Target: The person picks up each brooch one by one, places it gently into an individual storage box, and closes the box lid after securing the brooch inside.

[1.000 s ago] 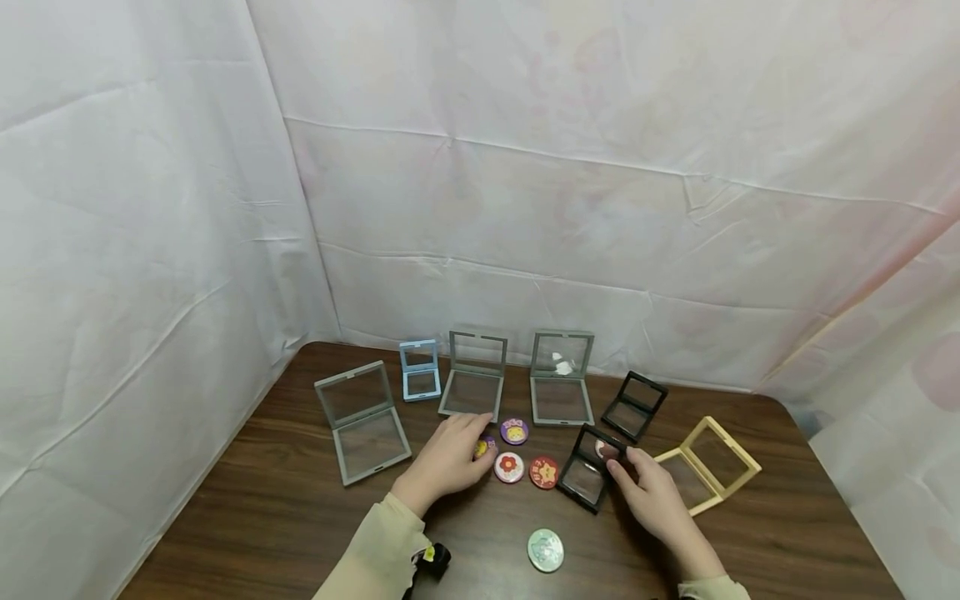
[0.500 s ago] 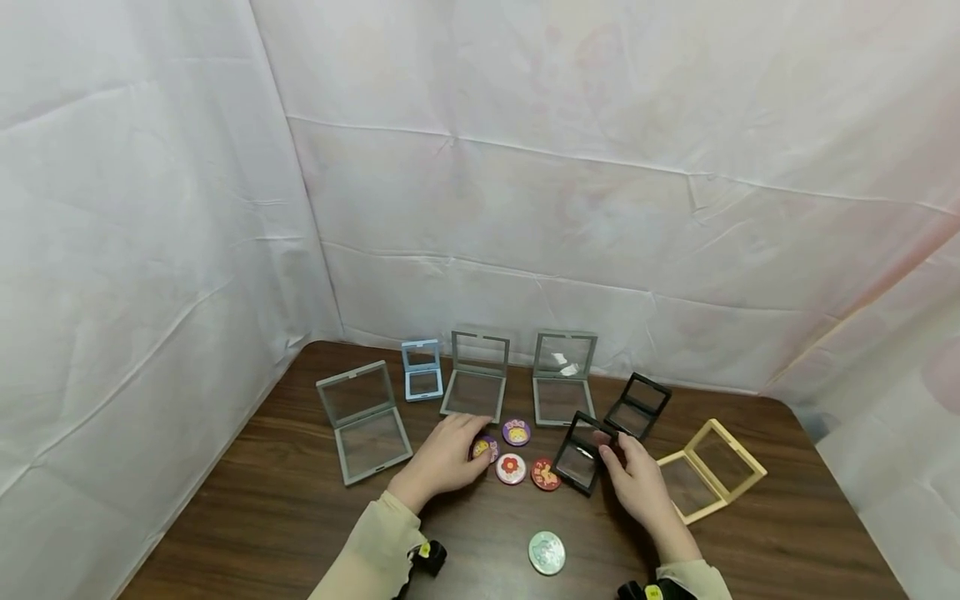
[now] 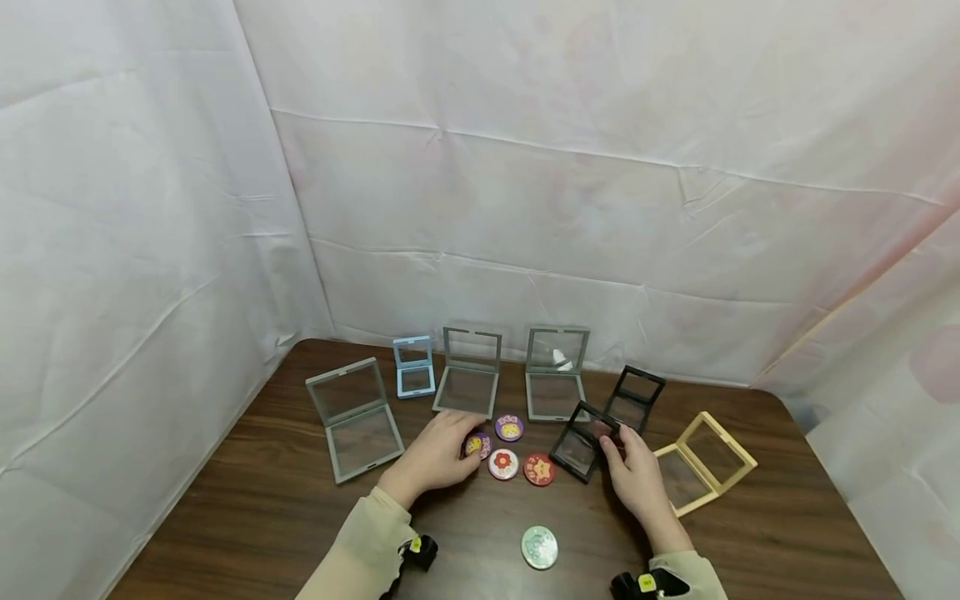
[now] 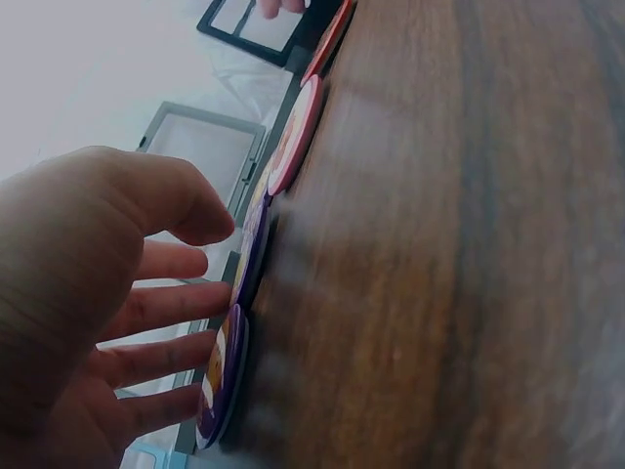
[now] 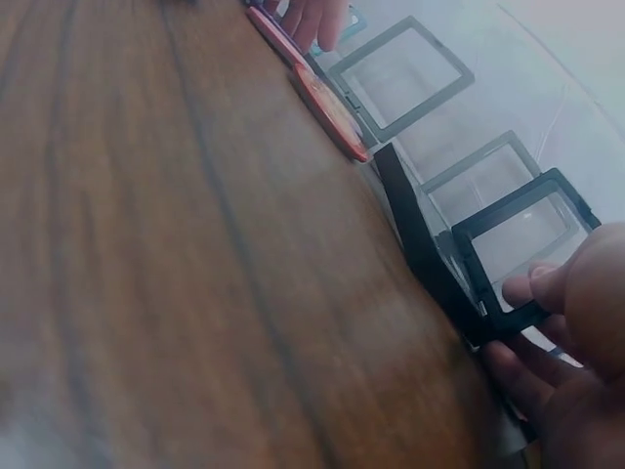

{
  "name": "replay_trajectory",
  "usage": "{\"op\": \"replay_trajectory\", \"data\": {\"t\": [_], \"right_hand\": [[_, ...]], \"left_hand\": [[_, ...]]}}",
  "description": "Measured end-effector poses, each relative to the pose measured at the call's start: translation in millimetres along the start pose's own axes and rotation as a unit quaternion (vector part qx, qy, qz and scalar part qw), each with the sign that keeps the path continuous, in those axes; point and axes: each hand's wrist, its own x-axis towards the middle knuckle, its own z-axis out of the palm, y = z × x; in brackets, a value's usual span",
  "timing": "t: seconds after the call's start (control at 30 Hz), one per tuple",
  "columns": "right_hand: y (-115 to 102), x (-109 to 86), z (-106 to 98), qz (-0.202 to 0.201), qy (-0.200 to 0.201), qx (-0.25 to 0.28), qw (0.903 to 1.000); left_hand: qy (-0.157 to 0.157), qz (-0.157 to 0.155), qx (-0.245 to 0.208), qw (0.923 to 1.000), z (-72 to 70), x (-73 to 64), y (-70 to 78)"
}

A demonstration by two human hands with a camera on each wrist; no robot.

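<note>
My right hand pinches the upper leaf of an open black hinged display frame with clear panes. In the right wrist view, the thumb lies over the rim of that black frame and other fingers are beneath, near the table. My left hand rests around a purple round badge, its fingers extended and loosely bent. In the left wrist view, fingertips reach the edge of a purple badge. Nearby lie another purple badge, a white badge with a red flower and a red star badge.
A pale green badge lies nearer me. Behind stand open frames: grey, blue, grey, another grey, black and yellow. White cloth hangs behind the wooden table.
My right hand has shifted the black frame slightly toward the back of the table, nearer the other black frame. The left hand stays by the purple badge.
</note>
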Motion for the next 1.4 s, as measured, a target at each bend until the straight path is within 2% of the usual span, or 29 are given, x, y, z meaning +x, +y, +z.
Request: {"op": "replay_trajectory", "data": {"t": [0.13,0.37,0.63,0.87,1.03,1.27,1.4], "right_hand": [[4,-2.3,2,-0.014,0.018,0.000,0.9997],[3,-4.4,3,-0.013,0.024,-0.013,0.9995],[-2,0.9,7,-0.027,0.031,0.008,0.9991],[1,2.5,10,-0.001,0.017,0.035,0.9993],[5,3.9,9,0.004,0.005,0.028,0.9996],[7,2.2,10,0.002,0.004,0.040,0.9992],[9,-1.0,10,0.006,0.000,0.037,0.9993]], "left_hand": [[-0.008,0.000,0.001,1.0000,-1.8,-1.4,0.7],[-0.029,0.001,0.006,0.9996,-9.1,-1.3,3.3],[-0.035,0.003,0.011,0.9993,-14.9,3.8,1.1],[-0.043,0.002,0.012,0.9990,-13.2,6.2,1.1],[-0.038,-0.005,0.017,0.9991,-11.8,8.1,1.8],[-0.025,-0.020,0.047,0.9984,-7.1,6.2,-1.5],[-0.028,-0.028,0.041,0.9984,-5.1,3.1,-2.2]]}}
